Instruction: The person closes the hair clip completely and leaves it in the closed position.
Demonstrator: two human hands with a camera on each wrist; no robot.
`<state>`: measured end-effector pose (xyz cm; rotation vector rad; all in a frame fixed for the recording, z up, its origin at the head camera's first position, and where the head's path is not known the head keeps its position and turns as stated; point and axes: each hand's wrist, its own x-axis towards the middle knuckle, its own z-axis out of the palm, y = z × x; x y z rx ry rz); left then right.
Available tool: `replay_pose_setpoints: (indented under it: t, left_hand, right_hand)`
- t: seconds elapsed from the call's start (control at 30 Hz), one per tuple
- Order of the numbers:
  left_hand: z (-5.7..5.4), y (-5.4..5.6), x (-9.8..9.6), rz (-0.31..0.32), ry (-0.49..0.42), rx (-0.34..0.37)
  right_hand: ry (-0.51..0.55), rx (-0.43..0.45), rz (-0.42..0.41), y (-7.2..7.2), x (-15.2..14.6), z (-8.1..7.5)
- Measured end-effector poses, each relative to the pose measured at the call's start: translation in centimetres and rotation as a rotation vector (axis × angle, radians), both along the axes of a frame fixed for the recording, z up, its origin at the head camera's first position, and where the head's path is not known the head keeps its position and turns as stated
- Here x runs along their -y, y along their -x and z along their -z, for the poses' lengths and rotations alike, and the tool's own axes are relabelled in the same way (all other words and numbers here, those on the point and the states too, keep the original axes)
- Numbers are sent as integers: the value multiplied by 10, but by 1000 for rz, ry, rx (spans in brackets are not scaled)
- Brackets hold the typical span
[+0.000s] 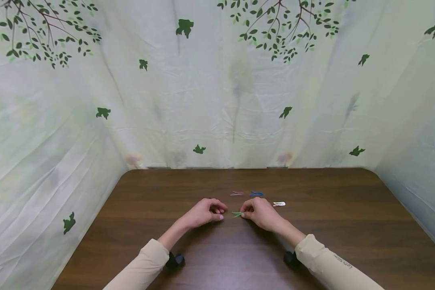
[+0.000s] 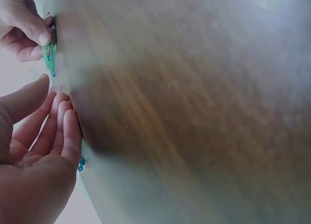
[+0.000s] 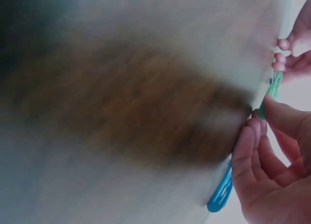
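Note:
My right hand (image 1: 262, 214) pinches one end of a green hair clip (image 1: 236, 214) between thumb and fingers, close over the table. The free end of the clip points left, and its arms stand spread apart. Facing it from the left is my left hand (image 1: 203, 212), fingers loosely bent and thumb apart, with nothing in its grasp. A short gap separates its fingertips from the clip. In the right wrist view, a slotted blue hair clip (image 3: 221, 192) lies beyond the right hand's fingers.
Behind the hands, a pink hair clip (image 1: 237, 193) and the blue one lie on the brown wooden table (image 1: 166, 183). A white hair clip (image 1: 279, 204) lies to the right of the right hand. A pale leaf-printed curtain (image 1: 203, 100) hangs around the table's far side.

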<state>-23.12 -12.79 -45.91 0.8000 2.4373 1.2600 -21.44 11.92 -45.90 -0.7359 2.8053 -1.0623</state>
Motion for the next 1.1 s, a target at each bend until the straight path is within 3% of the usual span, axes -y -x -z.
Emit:
replay_pose_setpoints:
  t: [0.23,0.57,0.83,1.1]
  left_hand:
    - [-1,-4,1,-13,-38,22]
    - [-1,-6,2,-29,-47,21]
    - [-2,-13,-1,-93,-86,15]
    - [-9,-26,-6,-125,-156,18]
  right_hand:
    - [9,-10,22,-5,0,-2]
    - [108,31,81,-15,-2,-2]
    - [154,45,132,-23,-2,-5]
    - [246,-2,211,-39,1,-10]
